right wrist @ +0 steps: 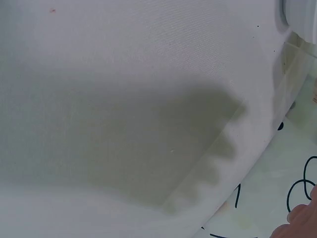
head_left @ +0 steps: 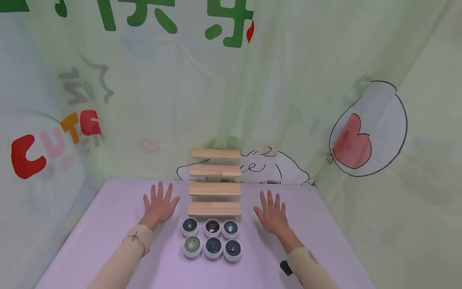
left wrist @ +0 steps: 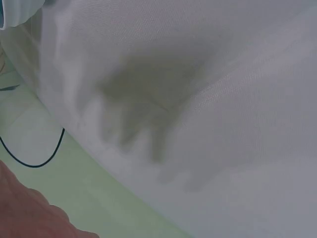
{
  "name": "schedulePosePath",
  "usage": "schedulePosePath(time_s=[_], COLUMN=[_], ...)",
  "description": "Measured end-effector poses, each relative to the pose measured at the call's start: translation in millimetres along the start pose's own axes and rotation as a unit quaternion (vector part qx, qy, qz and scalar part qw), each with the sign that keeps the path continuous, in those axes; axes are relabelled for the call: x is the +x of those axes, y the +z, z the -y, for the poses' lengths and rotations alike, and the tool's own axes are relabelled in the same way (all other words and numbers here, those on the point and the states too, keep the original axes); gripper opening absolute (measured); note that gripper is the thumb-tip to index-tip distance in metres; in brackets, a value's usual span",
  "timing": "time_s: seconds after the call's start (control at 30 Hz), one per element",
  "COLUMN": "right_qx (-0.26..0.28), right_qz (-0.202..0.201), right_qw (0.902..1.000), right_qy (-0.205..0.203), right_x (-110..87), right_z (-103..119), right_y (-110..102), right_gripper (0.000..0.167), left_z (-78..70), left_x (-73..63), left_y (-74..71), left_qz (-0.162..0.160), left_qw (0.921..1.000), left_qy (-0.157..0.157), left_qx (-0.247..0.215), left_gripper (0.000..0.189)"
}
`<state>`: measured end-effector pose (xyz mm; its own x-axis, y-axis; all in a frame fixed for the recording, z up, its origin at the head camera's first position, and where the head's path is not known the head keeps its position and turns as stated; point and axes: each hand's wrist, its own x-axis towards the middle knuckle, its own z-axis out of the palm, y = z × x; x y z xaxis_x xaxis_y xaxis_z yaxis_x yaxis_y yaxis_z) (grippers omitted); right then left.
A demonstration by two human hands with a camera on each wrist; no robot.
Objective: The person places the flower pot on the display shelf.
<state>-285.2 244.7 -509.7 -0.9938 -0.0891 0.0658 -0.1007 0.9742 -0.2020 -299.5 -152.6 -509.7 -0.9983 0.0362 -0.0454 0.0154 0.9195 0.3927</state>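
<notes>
Jars (head_left: 213,245) look light, hard; we'd pinch their sides. Our left hand (head_left: 159,206), at ten o'clock, and right hand (head_left: 273,216), at two, are spread.

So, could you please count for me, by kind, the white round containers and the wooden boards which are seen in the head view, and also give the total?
White round containers: 6
Wooden boards: 4
Total: 10

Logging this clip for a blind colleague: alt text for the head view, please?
A person's left hand and right hand, fingers spread, flank a four-slat wooden rack and six white-rimmed tubs on a lilac table. The tubs stand in two rows of three before the rack; a printed curtain hangs behind.
</notes>
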Motion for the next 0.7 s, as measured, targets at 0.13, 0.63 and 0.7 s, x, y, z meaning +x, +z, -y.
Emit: schedulePosePath(time_s=[0.13, 0.63, 0.7], right_qx=[-0.002, 0.001, 0.001], right_qz=[0.001, -0.010, -0.009], right_qw=[1.0000, 0.9996, 0.9996], right_qy=[-0.006, -0.025, -0.026], right_x=[0.1, 1.4, 2.2], right_z=[-0.1, -0.9, -2.1], right_y=[-3.0, -5.6, -5.9], right_gripper=[0.070, 0.068, 0.068], left_z=[-0.6, -4.9, -5.1], left_x=[1.6, -1.7, 0.3], left_y=[-2.1, -10.5, -10.2], left_qz=[0.004, 0.006, 0.008], left_qw=[1.0000, 1.0000, 0.9999], left_qy=[-0.003, 0.001, 0.000], left_qx=[0.007, 0.006, 0.008], left_gripper=[0.071, 0.071, 0.072])
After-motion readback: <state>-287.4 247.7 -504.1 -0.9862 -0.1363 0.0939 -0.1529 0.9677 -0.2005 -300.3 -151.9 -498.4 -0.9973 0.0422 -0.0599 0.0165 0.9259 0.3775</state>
